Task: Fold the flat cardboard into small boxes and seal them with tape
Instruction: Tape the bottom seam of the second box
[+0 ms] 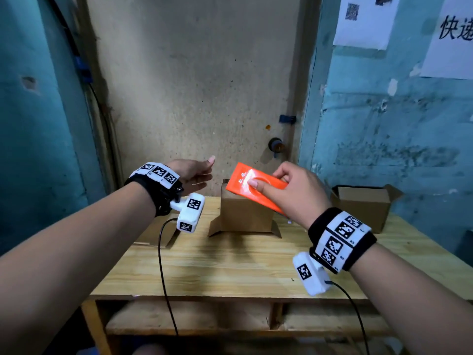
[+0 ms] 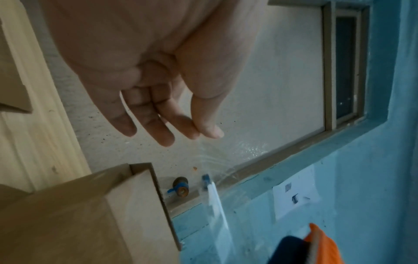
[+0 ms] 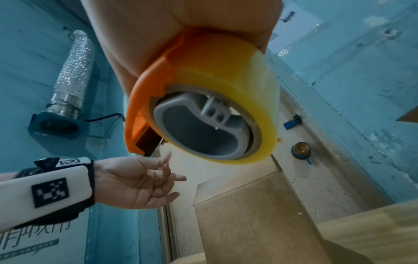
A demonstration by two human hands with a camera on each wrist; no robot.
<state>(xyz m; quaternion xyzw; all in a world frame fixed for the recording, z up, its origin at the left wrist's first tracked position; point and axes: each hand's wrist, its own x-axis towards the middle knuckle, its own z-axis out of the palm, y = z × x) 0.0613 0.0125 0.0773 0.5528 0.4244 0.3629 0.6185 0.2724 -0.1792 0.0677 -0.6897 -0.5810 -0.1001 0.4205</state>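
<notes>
Head view: my right hand (image 1: pixel 298 193) grips the orange tape dispenser (image 1: pixel 252 185) directly above the upright cardboard box (image 1: pixel 245 213) on the table (image 1: pixel 230 265).

Left wrist view: my left hand (image 2: pixel 144 75) hangs relaxed, holding nothing.

Right wrist view: the tape roll (image 3: pixel 226 100) sits nearer the box than that hand.

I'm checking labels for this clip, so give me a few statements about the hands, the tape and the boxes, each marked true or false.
1. The right hand grips an orange tape dispenser. True.
2. The left hand holds the folded box. False: it is open in the air, left of the box, holding nothing.
3. The dispenser carries a roll of yellowish clear tape. True.
4. The folded box lies flattened on the wooden table. False: it stands upright, with flaps spread at its base.
5. Another open cardboard box sits at the table's right. True.
</notes>
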